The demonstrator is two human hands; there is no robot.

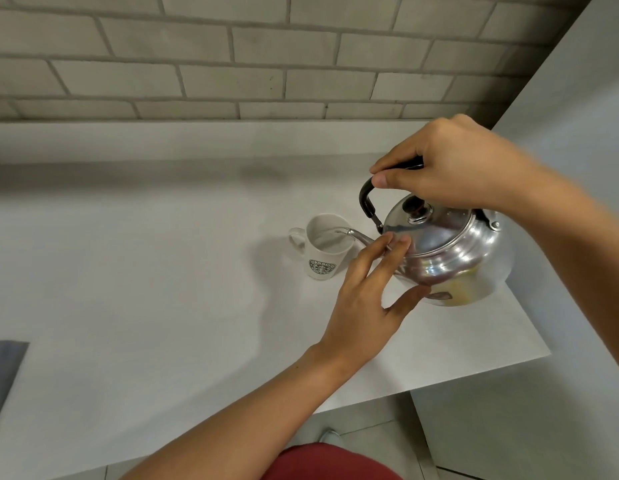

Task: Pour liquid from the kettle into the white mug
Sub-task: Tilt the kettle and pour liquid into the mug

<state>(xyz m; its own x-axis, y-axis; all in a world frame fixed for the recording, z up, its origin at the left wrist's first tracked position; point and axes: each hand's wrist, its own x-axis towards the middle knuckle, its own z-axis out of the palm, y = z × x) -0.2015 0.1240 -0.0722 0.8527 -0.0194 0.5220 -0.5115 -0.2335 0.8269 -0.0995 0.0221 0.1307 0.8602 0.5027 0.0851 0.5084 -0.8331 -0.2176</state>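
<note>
Grey brick wall (pixel 231 53) fills the upper part of the frame; below it a white countertop (pixel 145 289) spans left to right, its front edge running from lower left up to the right. A pale cabinet side (pixel 585 98) occupies the upper right corner. Stainless steel kettle (pixel 450 251), right of centre, is raised off the countertop and tilted toward the left, black knob (pixel 414 205) on its lid facing the camera. Right hand (pixel 457 164), entering from the right edge, is clenched around the black handle (pixel 367 199) at its top, thumb pressed along the front. Left hand (pixel 370 292), entering from the bottom centre, is loosely spread, not gripping: fingertips (pixel 401 242) rest on the lid rim near the spout base, thumb touches the lower body of the kettle. Spout (pixel 353 233) extends left, its tip over the mouth of the white mug (pixel 323 251). Mug stands upright on the countertop just left of the kettle, handle pointing left; liquid is visible inside. Round green-and-white Starbucks Coffee logo (pixel 321 267) is printed on the side facing the camera, lettering blurred and only partly legible. A small label on the kettle's underside cannot be read.
</note>
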